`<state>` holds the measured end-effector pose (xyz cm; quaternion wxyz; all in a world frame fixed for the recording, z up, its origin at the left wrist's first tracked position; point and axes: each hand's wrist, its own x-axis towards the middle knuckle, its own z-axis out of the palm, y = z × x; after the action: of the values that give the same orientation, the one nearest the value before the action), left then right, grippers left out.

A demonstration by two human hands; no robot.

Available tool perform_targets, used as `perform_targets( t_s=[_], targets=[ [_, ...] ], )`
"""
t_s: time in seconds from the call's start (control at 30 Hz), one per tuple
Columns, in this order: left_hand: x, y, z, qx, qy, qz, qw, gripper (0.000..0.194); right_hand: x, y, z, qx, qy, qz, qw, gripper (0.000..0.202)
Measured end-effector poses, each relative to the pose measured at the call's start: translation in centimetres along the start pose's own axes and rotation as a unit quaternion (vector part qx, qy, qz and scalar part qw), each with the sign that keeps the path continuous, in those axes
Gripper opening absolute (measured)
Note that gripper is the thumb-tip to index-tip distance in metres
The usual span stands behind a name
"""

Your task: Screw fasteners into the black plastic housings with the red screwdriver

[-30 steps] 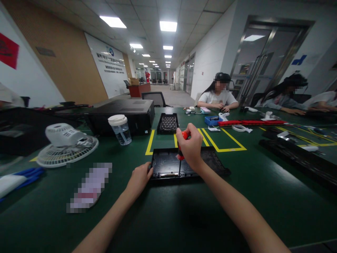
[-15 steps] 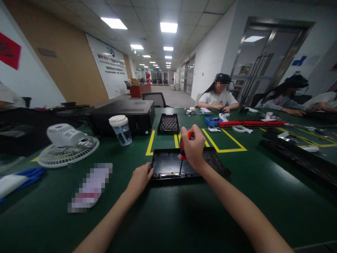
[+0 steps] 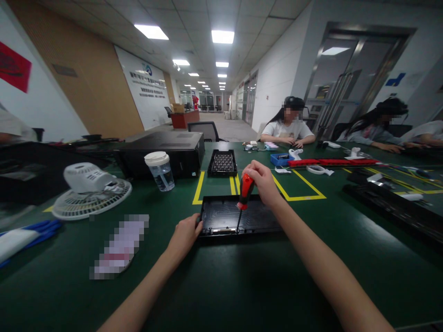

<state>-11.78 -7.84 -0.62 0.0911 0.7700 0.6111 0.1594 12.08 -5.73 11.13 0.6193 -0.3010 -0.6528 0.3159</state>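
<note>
In front of me a shallow black plastic panel [image 3: 218, 214] with raised edges lies on the green table [image 3: 228, 286]. My left hand [image 3: 186, 230] grips its left edge, thumb over the rim. A red and black screwdriver [image 3: 246, 185] stands nearly upright over the panel, its shaft tip down by the near edge. My right hand [image 3: 261, 180] holds the top of its handle between closed fingers. The small part under the tip cannot be made out. Behind the panel is a black tray [image 3: 222, 173] of small round pieces.
On the left are a white fan [image 3: 88, 191], a lidded water cup [image 3: 161, 171], blue gloves [image 3: 34, 237] and a large black case [image 3: 159, 152]. To the right lie a blue box [image 3: 281, 160], red strips [image 3: 332, 162] and a long black frame [image 3: 391, 210]. A person [image 3: 289, 124] sits opposite.
My right hand has shifted slightly right and up on the screwdriver, its fingers turned so more of the red handle shows. My left hand and the panel stay in place.
</note>
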Motion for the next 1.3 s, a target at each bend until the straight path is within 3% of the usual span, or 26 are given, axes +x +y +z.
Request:
perform_targets(
  t_s=[0.2, 0.3, 0.47, 0.83, 1.17, 1.3],
  targets=[
    [0.1, -0.2, 0.2, 0.002, -0.001, 0.002, 1.000, 0.035, 1.2, 1.0, -0.7, 0.218, -0.202, 0.073, 0.952, 0.013],
    [0.3, -0.2, 0.3, 0.009, -0.008, -0.005, 1.000, 0.035, 1.5, 1.4, -0.5, 0.261, -0.268, 0.091, 0.923, 0.011],
    [0.4, -0.2, 0.4, 0.022, -0.011, -0.014, 1.000, 0.036, 1.9, 2.1, 0.1, 0.277, -0.346, 0.078, 0.893, 0.027],
    [0.2, 0.1, 0.2, 0.021, -0.010, -0.008, 1.000, 0.033, 2.5, 2.4, 2.7, 0.350, -0.415, 0.039, 0.839, 0.028],
    [0.2, 0.1, 0.1, 0.022, -0.004, -0.008, 1.000, 0.033, 2.5, 2.6, 3.5, 0.400, -0.443, 0.157, 0.787, 0.030],
    [0.1, 0.1, 0.1, 0.020, -0.006, -0.002, 1.000, 0.033, 2.6, 2.8, 2.9, 0.377, -0.453, 0.170, 0.790, 0.030]
  ],
)
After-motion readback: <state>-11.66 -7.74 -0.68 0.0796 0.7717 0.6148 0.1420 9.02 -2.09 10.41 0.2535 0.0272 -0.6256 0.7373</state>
